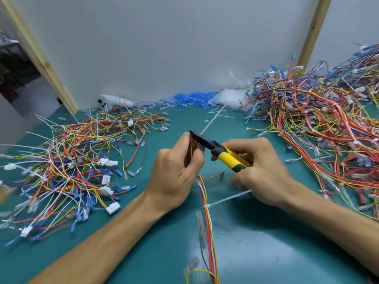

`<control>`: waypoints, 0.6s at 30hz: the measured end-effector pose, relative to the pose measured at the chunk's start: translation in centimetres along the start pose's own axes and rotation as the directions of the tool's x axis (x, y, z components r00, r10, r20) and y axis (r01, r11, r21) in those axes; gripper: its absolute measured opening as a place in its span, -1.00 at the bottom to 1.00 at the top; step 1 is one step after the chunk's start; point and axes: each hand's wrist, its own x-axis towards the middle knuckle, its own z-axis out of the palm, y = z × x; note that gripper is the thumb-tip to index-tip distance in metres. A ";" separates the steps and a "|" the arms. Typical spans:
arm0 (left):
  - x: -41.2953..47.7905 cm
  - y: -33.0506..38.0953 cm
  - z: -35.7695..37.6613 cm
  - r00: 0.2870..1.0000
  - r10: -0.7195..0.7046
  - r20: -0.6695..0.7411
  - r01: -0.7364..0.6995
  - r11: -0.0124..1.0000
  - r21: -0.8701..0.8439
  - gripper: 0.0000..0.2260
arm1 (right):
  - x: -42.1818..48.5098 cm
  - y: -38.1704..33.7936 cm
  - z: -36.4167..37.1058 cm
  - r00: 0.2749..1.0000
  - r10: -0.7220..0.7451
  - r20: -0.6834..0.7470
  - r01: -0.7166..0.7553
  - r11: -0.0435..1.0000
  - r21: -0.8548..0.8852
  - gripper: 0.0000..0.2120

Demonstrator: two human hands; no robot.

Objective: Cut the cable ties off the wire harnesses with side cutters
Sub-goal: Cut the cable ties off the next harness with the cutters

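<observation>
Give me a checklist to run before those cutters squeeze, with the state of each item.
1. Left hand grips the red-and-yellow wire harness firmly: ok.
2. Right hand holds the yellow-and-black side cutters by the handles: ok.
3. Cutter tip is at the bundle above the left hand's fingers: ok.
4. Blades are on a tie only, not on wires: cannot tell, as the fingers hide the spot.
5. Left fingertips are clear of the blades: not ok, they lie right beside the tip.
6. All ties are off this harness: not ok, a white plastic cable tie is on it below the left hand.
</observation>
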 end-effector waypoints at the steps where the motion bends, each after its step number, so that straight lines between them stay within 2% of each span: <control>1: 0.0 -0.1 0.0 1.000 0.004 -0.001 -0.004 1.000 0.010 -0.87 | 0.0 0.1 0.0 1.000 -0.007 -0.004 0.007 1.000 -0.015 -0.61; 5: 0.2 -0.6 0.2 1.000 -0.025 0.000 0.025 0.999 0.036 -0.82 | 0.2 0.0 0.0 0.999 -0.033 -0.035 0.030 0.996 -0.089 -0.65; 18: -0.1 -1.0 0.7 0.999 -0.025 0.029 0.024 0.999 0.027 -0.78 | 0.2 0.4 -0.4 1.000 0.003 -0.013 -0.005 0.994 -0.113 -0.77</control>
